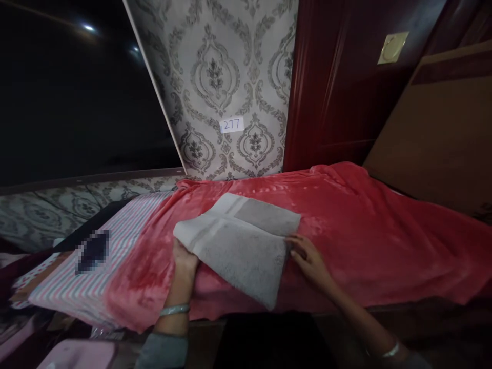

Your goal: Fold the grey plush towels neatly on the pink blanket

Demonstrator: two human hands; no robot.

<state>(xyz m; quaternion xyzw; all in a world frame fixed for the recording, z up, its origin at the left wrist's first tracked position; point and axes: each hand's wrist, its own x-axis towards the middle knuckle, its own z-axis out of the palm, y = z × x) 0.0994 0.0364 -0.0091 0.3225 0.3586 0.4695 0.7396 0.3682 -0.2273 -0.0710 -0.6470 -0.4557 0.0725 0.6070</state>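
Observation:
A grey cloth (242,251) with a paler stripe near its left end is held up, folded, over a red blanket (346,230). My left hand (185,254) grips its left corner from below, the fingers hidden beneath the fabric. At the cloth's right edge, my right hand (307,256) pinches the layer nearer me with thumb and fingers. Another layer of the cloth shows behind, its right corner over the blanket. The lower corner hangs toward me.
Striped fabric (126,230) lies left of the blanket, with a blurred dark item (93,252) on it. A large dark screen (77,102) stands behind at left. A brown board (442,133) leans at right. Something pink (79,354) sits at lower left.

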